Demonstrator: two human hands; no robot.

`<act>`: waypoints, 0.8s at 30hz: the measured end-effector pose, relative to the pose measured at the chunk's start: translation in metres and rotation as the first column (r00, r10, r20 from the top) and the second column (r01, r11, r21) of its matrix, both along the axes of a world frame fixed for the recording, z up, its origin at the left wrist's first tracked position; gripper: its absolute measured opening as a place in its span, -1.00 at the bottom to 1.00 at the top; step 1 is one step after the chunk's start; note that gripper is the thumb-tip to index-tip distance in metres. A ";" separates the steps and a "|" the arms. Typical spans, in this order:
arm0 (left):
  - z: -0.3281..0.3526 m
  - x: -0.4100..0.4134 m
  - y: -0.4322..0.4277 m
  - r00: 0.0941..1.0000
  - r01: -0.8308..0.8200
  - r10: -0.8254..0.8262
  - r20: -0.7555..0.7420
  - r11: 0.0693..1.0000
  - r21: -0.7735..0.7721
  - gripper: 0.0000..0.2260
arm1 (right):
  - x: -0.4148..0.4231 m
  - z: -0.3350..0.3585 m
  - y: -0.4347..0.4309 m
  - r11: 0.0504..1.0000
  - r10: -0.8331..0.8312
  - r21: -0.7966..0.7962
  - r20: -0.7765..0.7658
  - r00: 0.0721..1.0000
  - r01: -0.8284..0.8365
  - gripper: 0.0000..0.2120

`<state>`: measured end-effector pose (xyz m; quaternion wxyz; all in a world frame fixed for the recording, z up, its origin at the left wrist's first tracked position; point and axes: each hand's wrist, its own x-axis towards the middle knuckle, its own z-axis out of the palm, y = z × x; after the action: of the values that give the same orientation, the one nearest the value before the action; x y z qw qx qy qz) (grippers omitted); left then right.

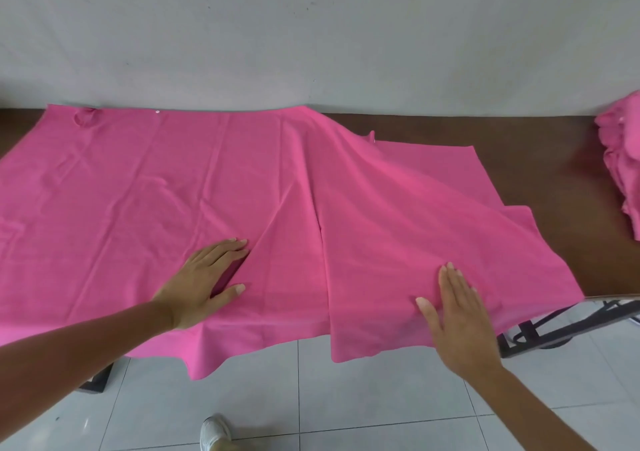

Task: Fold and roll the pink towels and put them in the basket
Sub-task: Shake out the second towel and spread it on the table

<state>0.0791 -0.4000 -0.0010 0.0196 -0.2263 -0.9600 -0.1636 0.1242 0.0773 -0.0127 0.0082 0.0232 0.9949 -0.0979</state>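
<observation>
Brown table (519, 145) against grey wall, pink towel (173, 191) spread flat across it, near edge hanging off. Left hand (199, 282) and right hand (457, 315) flat, fingers straight, pressing towel. Pink towel pile (621, 163) far beyond right hand.

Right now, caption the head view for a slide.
Left hand and right hand press flat on the pink towel covering the table.
</observation>
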 end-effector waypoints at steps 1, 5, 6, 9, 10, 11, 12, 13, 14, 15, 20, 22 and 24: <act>0.000 0.000 0.000 1.000 -0.001 0.001 0.003 1.000 0.000 -0.35 | -0.008 0.002 0.010 1.000 -0.016 0.005 0.012 1.000 0.016 -0.09; -0.001 0.000 -0.001 1.000 -0.003 0.003 0.010 1.000 0.000 -0.36 | -0.038 0.011 0.045 0.998 -0.041 0.048 0.066 0.997 0.038 0.00; -0.001 0.000 -0.001 1.000 -0.005 0.005 0.009 1.000 -0.002 -0.35 | -0.045 0.014 0.051 0.998 -0.044 0.050 0.086 0.995 0.040 -0.01; 0.000 0.000 0.000 1.000 -0.006 0.006 0.003 1.000 -0.001 -0.34 | -0.059 0.022 0.064 0.997 -0.054 0.055 0.140 0.989 0.047 -0.06; 0.001 0.000 0.000 1.000 -0.004 0.004 0.002 1.000 0.000 -0.34 | -0.063 0.024 0.068 0.997 -0.056 0.067 0.158 0.986 0.046 -0.06; 0.001 0.000 0.000 1.000 -0.002 0.002 0.000 1.000 0.003 -0.34 | -0.067 0.025 0.072 0.995 -0.057 0.088 0.170 0.984 0.042 -0.05; 0.000 0.000 0.000 1.000 -0.001 0.001 -0.003 1.000 0.006 -0.34 | -0.071 0.025 0.077 0.992 -0.059 0.118 0.177 0.982 0.038 -0.03; 0.000 0.000 0.000 1.000 0.001 -0.001 -0.006 1.000 0.008 -0.35 | -0.077 0.026 0.082 0.988 -0.061 0.152 0.188 0.980 0.033 -0.01; -0.001 0.001 0.000 1.000 0.003 -0.003 -0.008 1.000 0.006 -0.35 | -0.082 0.028 0.086 0.982 -0.070 0.184 0.206 0.976 0.032 0.01; -0.001 0.000 -0.001 1.000 0.006 -0.006 -0.007 1.000 0.002 -0.36 | -0.087 0.030 0.089 0.977 -0.080 0.209 0.228 0.971 0.031 0.03; -0.004 -0.001 -0.003 1.000 0.001 -0.001 -0.002 1.000 -0.013 -0.37 | -0.101 0.038 0.086 0.945 -0.147 0.321 0.266 0.953 0.056 -0.01; -0.004 -0.001 -0.003 1.000 -0.002 0.002 -0.001 1.000 -0.015 -0.36 | -0.098 0.039 0.075 0.935 -0.190 0.338 0.224 0.956 0.107 -0.03; -0.004 -0.001 -0.003 1.000 -0.004 0.004 0.001 1.000 -0.015 -0.34 | -0.088 0.037 0.059 0.952 -0.203 0.266 0.169 0.965 0.153 -0.07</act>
<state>0.0785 -0.4030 -0.0053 0.0176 -0.2244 -0.9617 -0.1566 0.0358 0.1364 0.0241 0.0935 0.1234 0.9874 0.0312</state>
